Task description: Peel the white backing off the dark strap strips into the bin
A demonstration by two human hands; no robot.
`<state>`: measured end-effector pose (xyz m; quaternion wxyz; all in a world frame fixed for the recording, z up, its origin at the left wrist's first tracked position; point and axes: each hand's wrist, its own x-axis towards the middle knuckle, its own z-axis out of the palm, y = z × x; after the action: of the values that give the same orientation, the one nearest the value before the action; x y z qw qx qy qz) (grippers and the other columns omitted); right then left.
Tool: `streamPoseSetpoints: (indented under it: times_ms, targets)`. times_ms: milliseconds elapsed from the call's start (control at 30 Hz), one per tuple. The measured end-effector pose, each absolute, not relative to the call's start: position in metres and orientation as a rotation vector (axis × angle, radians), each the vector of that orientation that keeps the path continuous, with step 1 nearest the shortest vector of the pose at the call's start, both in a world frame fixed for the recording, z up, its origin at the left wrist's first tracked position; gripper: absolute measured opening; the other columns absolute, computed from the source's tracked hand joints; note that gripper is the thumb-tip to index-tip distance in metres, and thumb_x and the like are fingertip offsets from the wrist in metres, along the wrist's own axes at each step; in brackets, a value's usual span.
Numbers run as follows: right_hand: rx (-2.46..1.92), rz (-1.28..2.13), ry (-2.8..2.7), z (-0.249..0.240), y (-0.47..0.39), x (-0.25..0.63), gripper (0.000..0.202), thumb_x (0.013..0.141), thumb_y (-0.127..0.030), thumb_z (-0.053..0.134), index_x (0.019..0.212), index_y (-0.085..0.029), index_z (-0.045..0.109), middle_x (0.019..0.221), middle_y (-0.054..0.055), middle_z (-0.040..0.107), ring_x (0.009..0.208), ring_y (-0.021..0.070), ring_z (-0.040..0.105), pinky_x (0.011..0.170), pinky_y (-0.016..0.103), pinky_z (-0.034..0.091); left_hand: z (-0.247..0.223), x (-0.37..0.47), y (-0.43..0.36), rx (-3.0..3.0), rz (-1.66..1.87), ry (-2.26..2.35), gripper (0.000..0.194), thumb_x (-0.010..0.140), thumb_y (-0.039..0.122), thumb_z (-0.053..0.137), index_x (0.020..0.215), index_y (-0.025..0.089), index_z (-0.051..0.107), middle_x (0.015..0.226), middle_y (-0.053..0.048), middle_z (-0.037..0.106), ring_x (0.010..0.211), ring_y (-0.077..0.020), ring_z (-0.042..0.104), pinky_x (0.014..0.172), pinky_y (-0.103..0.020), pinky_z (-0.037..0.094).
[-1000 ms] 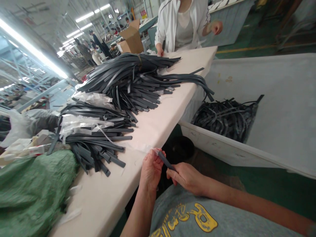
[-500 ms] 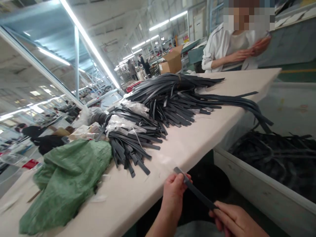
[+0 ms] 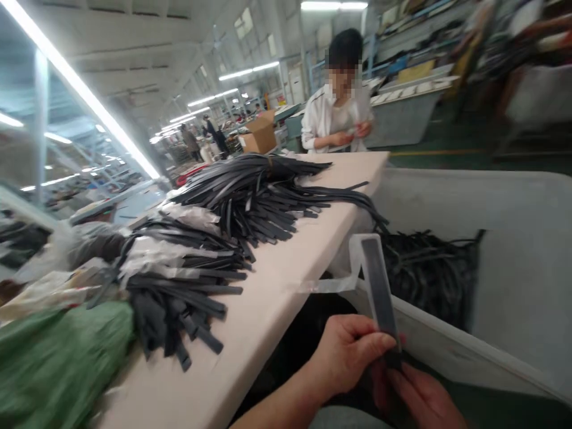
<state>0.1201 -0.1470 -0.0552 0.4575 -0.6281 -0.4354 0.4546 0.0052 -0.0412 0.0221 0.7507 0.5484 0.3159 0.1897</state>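
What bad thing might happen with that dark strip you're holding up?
The flat dark grey strip is pinched only at its bottom end between the left hand and right hand, so it might slip. Its clear film trails sideways and could snag on the white table edge.

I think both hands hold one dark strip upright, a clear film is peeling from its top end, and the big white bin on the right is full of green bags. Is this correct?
Not quite. In the head view the white bin holds a tangle of dark strips, not green bags. The rest stands: the left hand and right hand hold one dark strip upright, with clear film peeling from its top.
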Motion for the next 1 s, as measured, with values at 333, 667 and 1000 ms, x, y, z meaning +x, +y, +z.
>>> streamPoseSetpoints:
  times_ms: [333, 667, 1000]
  targets:
    - [-1.347, 1.051, -0.782, -0.071, -0.152, 0.13, 0.05, 0.094, -0.058, 0.04, 0.087, -0.015, 0.062, 0.066, 0.006, 0.067, 0.064, 0.0195, 0.063, 0.067, 0.033, 0.049, -0.023, 0.089, -0.008, 1.176, 0.379, 0.651, 0.039, 0.075, 0.048, 0.072, 0.086, 0.01, 0.075, 0.073, -0.006, 0.07, 0.068, -0.0134, 0.06, 0.065, -0.023, 0.046]
    - [-1.22, 1.29, -0.439, -0.108, -0.146, 0.113, 0.066, 0.077, -0.078, 0.049, 0.079, -0.012, 0.06, 0.06, 0.006, 0.065, 0.051, 0.0173, 0.062, 0.054, 0.03, 0.048, -0.086, 0.082, -0.017, 0.817, 0.204, 0.831, 0.039, 0.063, 0.041, 0.085, 0.085, 0.01, 0.074, 0.086, -0.011, 0.075, 0.078, -0.0149, 0.068, 0.069, -0.02, 0.052]
    - [-1.182, 1.351, -0.458, -0.115, -0.134, 0.113, 0.063, 0.077, -0.073, 0.054, 0.078, -0.011, 0.063, 0.063, 0.006, 0.066, 0.053, 0.0169, 0.062, 0.056, 0.03, 0.049, -0.087, 0.066, -0.003, 0.811, 0.263, 0.903, 0.039, 0.061, 0.04, 0.086, 0.085, 0.011, 0.075, 0.084, -0.01, 0.075, 0.077, -0.0151, 0.069, 0.066, -0.021, 0.052]
